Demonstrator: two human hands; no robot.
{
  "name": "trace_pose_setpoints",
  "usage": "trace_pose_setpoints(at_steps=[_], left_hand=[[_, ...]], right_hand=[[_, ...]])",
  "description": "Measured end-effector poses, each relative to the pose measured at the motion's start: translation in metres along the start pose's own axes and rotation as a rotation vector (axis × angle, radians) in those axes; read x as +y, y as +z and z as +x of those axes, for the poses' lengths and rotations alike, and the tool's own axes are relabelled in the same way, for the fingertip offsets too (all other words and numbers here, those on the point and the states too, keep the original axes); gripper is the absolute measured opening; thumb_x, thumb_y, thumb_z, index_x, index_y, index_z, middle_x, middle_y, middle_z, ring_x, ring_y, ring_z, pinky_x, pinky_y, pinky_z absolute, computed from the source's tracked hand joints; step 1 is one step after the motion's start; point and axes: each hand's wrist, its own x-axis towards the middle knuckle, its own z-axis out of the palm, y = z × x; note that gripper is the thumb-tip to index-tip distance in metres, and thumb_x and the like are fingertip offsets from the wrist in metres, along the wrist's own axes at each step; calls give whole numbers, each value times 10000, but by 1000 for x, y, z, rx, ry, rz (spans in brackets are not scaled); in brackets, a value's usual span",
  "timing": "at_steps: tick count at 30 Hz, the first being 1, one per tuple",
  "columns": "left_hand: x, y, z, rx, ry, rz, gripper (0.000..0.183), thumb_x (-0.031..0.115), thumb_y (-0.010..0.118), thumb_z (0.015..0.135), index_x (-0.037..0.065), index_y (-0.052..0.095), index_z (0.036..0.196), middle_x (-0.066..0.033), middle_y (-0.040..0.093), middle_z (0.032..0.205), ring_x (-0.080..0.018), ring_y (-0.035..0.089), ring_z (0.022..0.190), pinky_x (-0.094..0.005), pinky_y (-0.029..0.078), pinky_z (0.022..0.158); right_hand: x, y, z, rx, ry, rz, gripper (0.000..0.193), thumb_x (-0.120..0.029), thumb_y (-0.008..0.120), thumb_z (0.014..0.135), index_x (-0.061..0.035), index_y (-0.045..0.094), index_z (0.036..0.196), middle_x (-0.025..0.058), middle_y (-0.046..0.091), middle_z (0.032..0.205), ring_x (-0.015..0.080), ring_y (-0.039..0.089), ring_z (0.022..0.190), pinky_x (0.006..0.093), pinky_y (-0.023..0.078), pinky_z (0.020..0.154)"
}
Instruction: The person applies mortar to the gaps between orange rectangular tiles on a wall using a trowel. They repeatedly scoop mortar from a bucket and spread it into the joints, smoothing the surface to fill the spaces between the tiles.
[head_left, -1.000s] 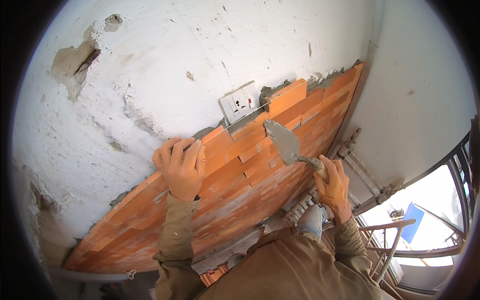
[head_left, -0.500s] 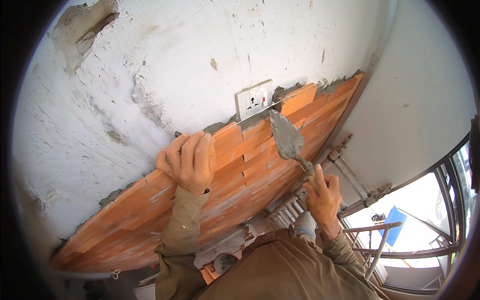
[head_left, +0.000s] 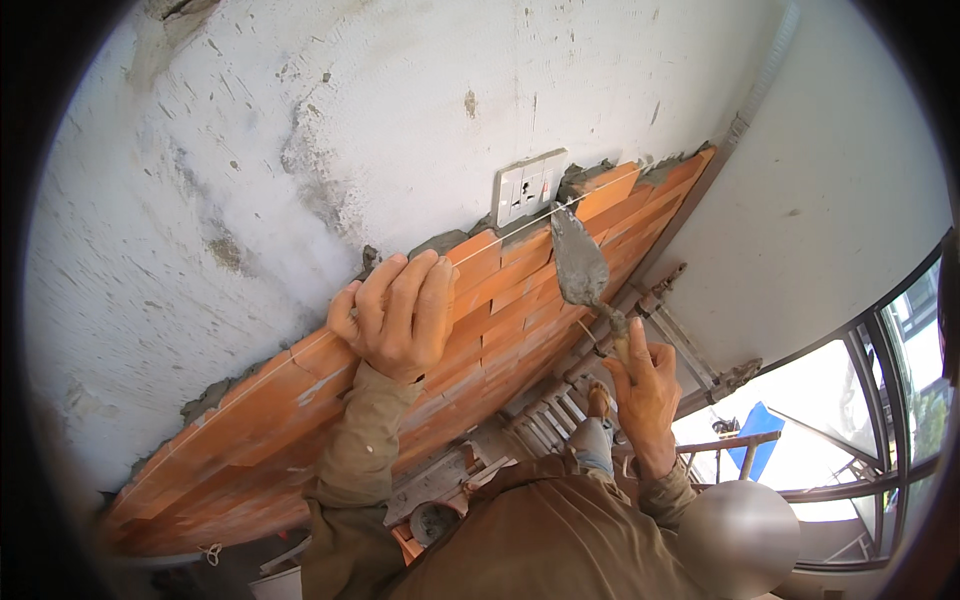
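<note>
My left hand [head_left: 397,315] is hooked over the top edge of an orange brick-like tile [head_left: 474,262] on the wall, its fingers pressed together. In my right hand [head_left: 645,392] is the handle of a pointed trowel [head_left: 580,262], its blade smeared with grey mortar. The trowel's tip reaches the top of the tiling, by the lower right corner of a white socket plate [head_left: 530,187]. A thin string [head_left: 490,243] runs along the upper tile edges. Grey mortar [head_left: 437,243] shows behind the top course.
White plaster [head_left: 420,130] rises above the tiles. Scaffold-like poles [head_left: 690,335] stand at the right. Below are a bucket [head_left: 435,522], a foot [head_left: 598,402] and a blurred round shape [head_left: 740,538]. Beyond a curved window frame [head_left: 880,385] hangs a blue sheet [head_left: 757,440].
The view has shifted slightly. Both hands keep nearly the same places on the wall, with the trowel still by the socket plate. A blurred round shape has appeared at the lower right.
</note>
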Motion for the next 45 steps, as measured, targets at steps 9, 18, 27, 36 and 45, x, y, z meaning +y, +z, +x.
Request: trace_pose_setpoints(at_steps=[9, 18, 27, 36, 45], left_hand=[[0, 1, 0, 9, 7, -1, 105, 256, 811, 879, 231, 737, 949, 101, 735, 1008, -125, 657, 989, -399, 342, 992], [-2, 0, 0, 9, -1, -6, 78, 233, 772, 911, 232, 725, 974, 108, 729, 1007, -118, 650, 1017, -391, 355, 958], [-1, 1, -1, 24, -3, -32, 68, 171, 707, 938, 222, 712, 982, 89, 715, 1024, -123, 646, 1040, -397, 361, 964], [-3, 2, -3, 27, 7, -60, 60, 171, 690, 948, 206, 701, 995, 80, 711, 1010, -121, 651, 1037, -400, 364, 961], [-3, 3, -2, 40, 14, -44, 40, 181, 701, 944, 206, 690, 973, 87, 701, 995, -107, 655, 1011, -394, 362, 960]], right_hand=[[-21, -90, 56, -272, -88, -203, 605, -184, 777, 872, -187, 613, 1454, 94, 587, 942, 279, 650, 706, 412, 514, 611], [-62, -154, 121, -461, -214, -340, 482, -204, 737, 890, -130, 679, 1362, 138, 603, 824, 338, 626, 691, 470, 481, 671], [-70, -156, 103, -291, -212, -448, 449, -267, 725, 912, -105, 686, 1328, 123, 621, 711, 325, 620, 641, 448, 452, 635], [-92, -148, 116, -312, -243, -511, 338, -291, 673, 959, -82, 680, 1223, 171, 652, 688, 385, 642, 637, 488, 462, 614], [-101, -144, 129, -385, -278, -487, 220, -263, 629, 991, -54, 666, 1044, 188, 606, 641, 412, 610, 620, 503, 446, 597]])
